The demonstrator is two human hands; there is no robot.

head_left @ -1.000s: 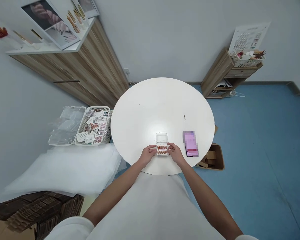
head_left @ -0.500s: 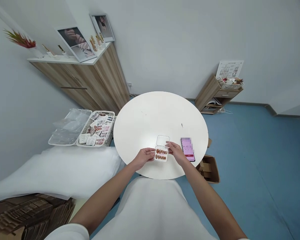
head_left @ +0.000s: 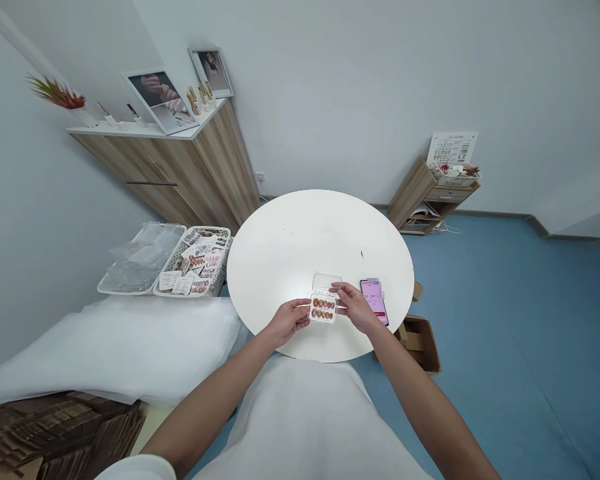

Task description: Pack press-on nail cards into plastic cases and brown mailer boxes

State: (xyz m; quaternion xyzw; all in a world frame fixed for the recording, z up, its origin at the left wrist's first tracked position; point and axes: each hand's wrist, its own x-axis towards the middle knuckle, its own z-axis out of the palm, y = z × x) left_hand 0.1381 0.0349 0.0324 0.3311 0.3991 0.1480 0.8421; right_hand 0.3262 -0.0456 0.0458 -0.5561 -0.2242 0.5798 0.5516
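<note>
Between my hands is a small clear plastic case [head_left: 323, 320] with its hinged lid [head_left: 327, 283] raised. Two rows of brown-orange press-on nails [head_left: 323, 304] lie inside it on a white card. My left hand [head_left: 291, 320] pinches the case's left side. On the other side, my right hand [head_left: 353, 305] has its fingers closed at the right edge, by the hinge and the lid's lower corner. A phone [head_left: 375, 303] with a pink screen lies on the white round table [head_left: 310, 233], just right of my right hand.
Left of the table, a white basket [head_left: 225, 263] holds many nail cards, beside a tray [head_left: 125, 292] of clear plastic packaging. An open cardboard box [head_left: 434, 347] sits on the floor at the right. A wooden cabinet [head_left: 220, 167] and a small shelf [head_left: 410, 193] stand by the wall.
The view has tilted slightly, so the background sits a little lower. Both hands keep their hold on the open case, and its lid stays raised.
</note>
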